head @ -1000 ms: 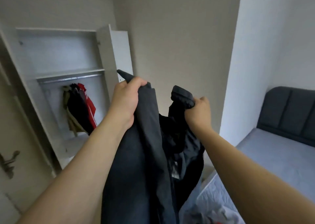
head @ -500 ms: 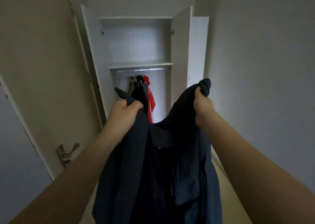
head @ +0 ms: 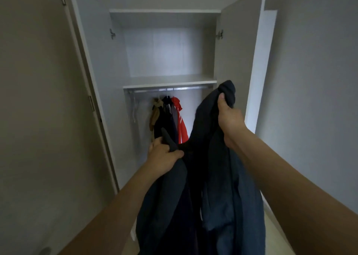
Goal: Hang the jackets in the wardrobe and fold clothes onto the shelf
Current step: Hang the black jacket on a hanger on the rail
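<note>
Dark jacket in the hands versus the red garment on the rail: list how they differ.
The dark jacket is navy; the red garment is bright red with white stripes. The dark jacket is gripped by the left hand and right hand outside the wardrobe; the red garment hangs from the rail inside. The dark jacket fills the foreground, bunched; the red garment hangs straight. Both droop freely.

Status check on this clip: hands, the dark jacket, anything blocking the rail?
Left hand and right hand both grip dark jacket. Jacket off rail, no hanger visible on it. Three garments hang mid-rail.

Matt dark cloth jacket; shiny metal rail.
</note>
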{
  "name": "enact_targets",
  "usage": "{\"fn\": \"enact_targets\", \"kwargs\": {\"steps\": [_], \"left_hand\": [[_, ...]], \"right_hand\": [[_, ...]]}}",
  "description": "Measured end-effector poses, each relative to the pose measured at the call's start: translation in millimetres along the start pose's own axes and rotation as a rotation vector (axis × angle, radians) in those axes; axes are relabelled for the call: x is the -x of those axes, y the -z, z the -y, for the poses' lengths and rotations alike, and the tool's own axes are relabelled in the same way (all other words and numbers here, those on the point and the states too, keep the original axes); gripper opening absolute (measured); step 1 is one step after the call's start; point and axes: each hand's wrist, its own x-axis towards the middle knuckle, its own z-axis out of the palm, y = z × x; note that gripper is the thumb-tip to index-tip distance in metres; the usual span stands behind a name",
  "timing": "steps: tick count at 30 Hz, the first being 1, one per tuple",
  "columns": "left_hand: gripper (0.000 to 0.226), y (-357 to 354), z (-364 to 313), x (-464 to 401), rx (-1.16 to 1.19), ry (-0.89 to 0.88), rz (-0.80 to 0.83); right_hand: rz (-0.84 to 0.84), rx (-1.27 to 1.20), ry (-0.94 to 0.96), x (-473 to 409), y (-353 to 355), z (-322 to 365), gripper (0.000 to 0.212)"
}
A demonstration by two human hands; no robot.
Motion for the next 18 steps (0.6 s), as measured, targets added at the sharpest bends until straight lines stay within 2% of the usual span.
{"fn": "enact_targets", "kwargs": {"steps": [2,5,7,8,10,13,15,18], "left_hand": [[0.061,1,14,-47,0.128,0.075,0.03],[0.027,8,36,-119,0.236,0.12,-0.033],[0.013,13,49,-164,0.311,0.158,-0.12],[0.011,16,57,-185,0.341,0.17,-0.168],[0.012,19,68,-231,0.352,0.189,-0.212],[0.016,19,80,-297,0.259,0.254,-0.13],[0.017,20,91,-339,0.153,0.29,-0.003],[0.017,26,111,-395,-0.011,0.291,0.212]], "right_hand": [[0.095,0.139,0.112,-42,-19,-3,0.048],[0.395,0.292,0.149,-106,-47,-10,0.025],[0.513,0.523,0.152,-155,-65,-21,0.032],[0.504,0.65,0.211,-179,-75,-28,0.031],[0.407,0.796,0.433,-227,-97,-39,0.013],[0.322,0.887,0.693,-290,-137,-51,0.02],[0.23,0.874,0.734,-329,-159,-57,0.019],[0.098,0.798,0.658,-384,-190,-69,0.014]]}}
